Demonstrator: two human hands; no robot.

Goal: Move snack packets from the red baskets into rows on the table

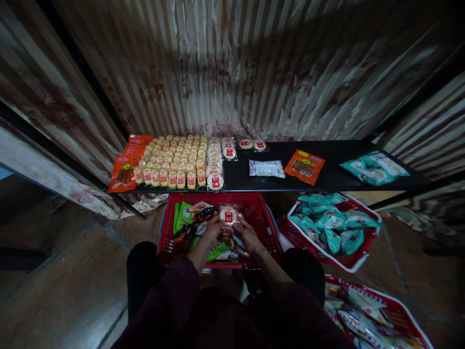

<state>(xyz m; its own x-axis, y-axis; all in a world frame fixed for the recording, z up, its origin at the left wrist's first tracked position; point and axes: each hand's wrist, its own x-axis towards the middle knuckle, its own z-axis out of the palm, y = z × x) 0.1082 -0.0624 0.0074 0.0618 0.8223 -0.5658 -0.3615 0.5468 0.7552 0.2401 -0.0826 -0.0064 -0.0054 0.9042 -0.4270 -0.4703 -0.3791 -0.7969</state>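
A round white cake in clear wrapping with a red label is held over the red basket between my knees. My left hand grips it from the left, and my right hand closes on its right side. Beneath my hands lie mixed snack packets in the basket, among them a green packet. Just beyond, on the black shelf, similar wrapped cakes form a column, with a few more at the back.
Left on the shelf stand rows of yellow wrapped rolls and orange packets. Right of them lie a white packet, an orange packet and a teal bag. Baskets of teal bags and white packets sit on the right.
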